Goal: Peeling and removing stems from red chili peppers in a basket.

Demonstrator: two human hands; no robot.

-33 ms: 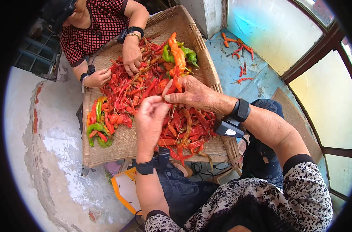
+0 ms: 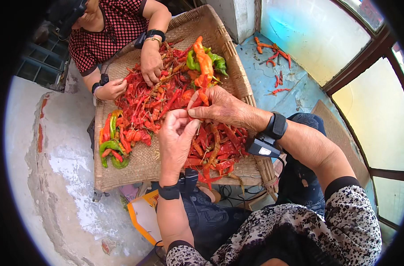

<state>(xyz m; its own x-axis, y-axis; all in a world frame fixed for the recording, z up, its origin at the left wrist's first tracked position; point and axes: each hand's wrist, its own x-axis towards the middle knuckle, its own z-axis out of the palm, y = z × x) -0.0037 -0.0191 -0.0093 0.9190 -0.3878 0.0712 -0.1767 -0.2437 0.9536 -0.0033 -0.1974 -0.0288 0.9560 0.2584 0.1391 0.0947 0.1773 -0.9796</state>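
Note:
My left hand (image 2: 177, 137) and my right hand (image 2: 217, 106) meet fingertip to fingertip above a heap of red chili peppers (image 2: 144, 102). Both are closed in a pinch. A bit of red shows where the fingertips come together, but what they grip is too small and covered to make out. An orange tip shows between my right thumb and forefinger; whether it is held or lies behind is unclear. Just beyond my right hand, a long orange pepper (image 2: 204, 62) rests with green peppers (image 2: 219, 64) on the heap. The peppers lie in a shallow woven basket (image 2: 111, 175).
Across the basket, another person's two hands (image 2: 151, 68) work in the chilies. Green and red peppers (image 2: 114, 142) sit at the basket's left. Scattered chilies (image 2: 273, 53) lie on the blue floor by the glazed panes (image 2: 317, 35). A white wall (image 2: 55, 177) bounds the left side.
My left hand has shifted slightly to the right, its thumb swinging toward my right hand's fingertips. My right hand and the other person's hands look nearly the same.

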